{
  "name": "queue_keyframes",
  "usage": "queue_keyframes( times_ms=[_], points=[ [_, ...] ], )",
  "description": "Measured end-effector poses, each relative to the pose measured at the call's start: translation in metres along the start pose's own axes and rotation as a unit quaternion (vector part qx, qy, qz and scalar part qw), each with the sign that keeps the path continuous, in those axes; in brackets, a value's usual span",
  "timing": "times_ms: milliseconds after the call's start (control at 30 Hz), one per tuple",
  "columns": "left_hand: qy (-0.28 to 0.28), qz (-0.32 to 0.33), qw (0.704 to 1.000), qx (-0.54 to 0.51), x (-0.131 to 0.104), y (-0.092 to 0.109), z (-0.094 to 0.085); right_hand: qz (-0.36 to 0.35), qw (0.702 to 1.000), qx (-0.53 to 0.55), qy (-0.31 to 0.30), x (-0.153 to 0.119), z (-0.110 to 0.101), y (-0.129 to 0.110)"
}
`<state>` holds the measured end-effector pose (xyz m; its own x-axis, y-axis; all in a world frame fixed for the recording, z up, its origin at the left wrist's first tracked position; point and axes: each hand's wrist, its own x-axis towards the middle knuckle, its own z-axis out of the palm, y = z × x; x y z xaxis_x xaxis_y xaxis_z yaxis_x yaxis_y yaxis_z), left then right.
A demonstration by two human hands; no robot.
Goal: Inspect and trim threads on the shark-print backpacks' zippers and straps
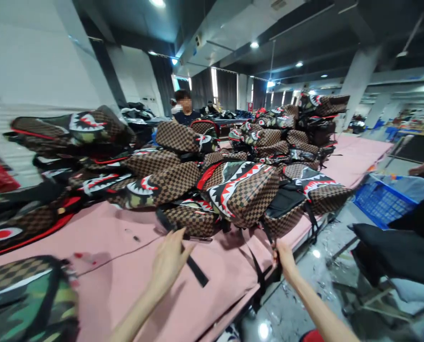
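A brown-checkered backpack [247, 190] with a shark-mouth print leans on the pile in front of me. My left hand [169, 256] is closed at its lower left, above the pink table cover, with a black strap [197, 271] running out from under the fingers. Near the table's right edge, my right hand [284, 256] pinches another thin black strap [268, 232] below the bags. A flatter checkered backpack [194, 221] lies just beyond my left fingers. Parts of both grips are hidden by the hands.
Several more shark-print backpacks [155, 185] are heaped across the pink table [126, 266]. A camouflage-and-checkered bag [26, 299] lies at the near left. Right of the table stand a blue basket [385, 202] and a black-topped seat [393, 251]. A person [185, 111] is behind the pile.
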<state>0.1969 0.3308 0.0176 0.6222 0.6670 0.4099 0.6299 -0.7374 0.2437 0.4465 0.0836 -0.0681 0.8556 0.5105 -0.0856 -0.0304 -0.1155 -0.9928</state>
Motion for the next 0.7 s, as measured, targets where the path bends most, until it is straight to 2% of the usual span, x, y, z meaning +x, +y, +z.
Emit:
queue_keyframes(
  times_ms=[67, 133, 167, 233, 267, 333, 433, 500, 567, 700],
  points=[
    [0.042, 0.087, 0.995, -0.007, 0.039, 0.082, 0.004, 0.045, 0.999, 0.015, 0.009, -0.022, -0.011, 0.019],
    [0.055, 0.118, 0.991, -0.008, 0.070, 0.147, 0.009, 0.112, 0.993, 0.040, -0.010, -0.046, -0.020, 0.048],
    [0.045, 0.107, 0.993, -0.008, 0.082, 0.169, 0.013, 0.134, 0.990, 0.036, -0.009, -0.058, -0.026, 0.065],
    [0.007, 0.071, 0.997, -0.005, 0.099, 0.194, 0.021, 0.133, 0.991, 0.024, 0.016, -0.079, -0.041, 0.099],
    [-0.013, 0.057, 0.998, -0.004, 0.103, 0.198, 0.025, 0.123, 0.992, 0.016, 0.026, -0.089, -0.050, 0.115],
    [-0.041, 0.043, 0.998, -0.002, 0.106, 0.192, 0.031, 0.118, 0.992, 0.002, 0.039, -0.104, -0.070, 0.136],
    [-0.057, 0.007, 0.998, -0.009, 0.098, 0.167, 0.022, 0.130, 0.989, 0.004, 0.068, -0.116, -0.094, 0.144],
    [-0.051, -0.031, 0.998, -0.026, 0.087, 0.146, 0.002, 0.128, 0.986, 0.031, 0.101, -0.118, -0.102, 0.135],
    [-0.017, -0.052, 0.996, -0.072, 0.068, 0.123, -0.024, 0.128, 0.983, 0.059, 0.120, -0.116, -0.106, 0.122],
    [0.064, 0.008, 0.973, -0.222, 0.002, 0.086, -0.077, 0.142, 0.977, 0.090, 0.128, -0.112, -0.107, 0.092]
  ],
)
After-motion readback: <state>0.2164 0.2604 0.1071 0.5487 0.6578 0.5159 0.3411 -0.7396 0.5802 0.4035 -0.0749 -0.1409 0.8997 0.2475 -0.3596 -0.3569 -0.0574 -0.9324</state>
